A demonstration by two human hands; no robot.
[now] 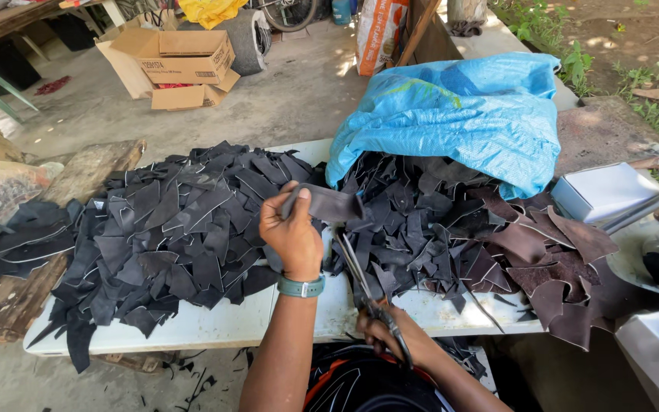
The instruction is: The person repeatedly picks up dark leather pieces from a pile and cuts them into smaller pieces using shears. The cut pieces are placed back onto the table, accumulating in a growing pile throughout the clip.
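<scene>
White tabletop, jagged matte leather scraps

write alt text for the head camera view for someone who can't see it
Seen from above, a person's left hand holds up a dark leather scrap while the right hand grips scissors below it. Piles of black scraps cover a white table, beside a blue sack.

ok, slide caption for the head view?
Left hand holds a dark scrap up; right hand works scissors over leather offcuts.
</scene>
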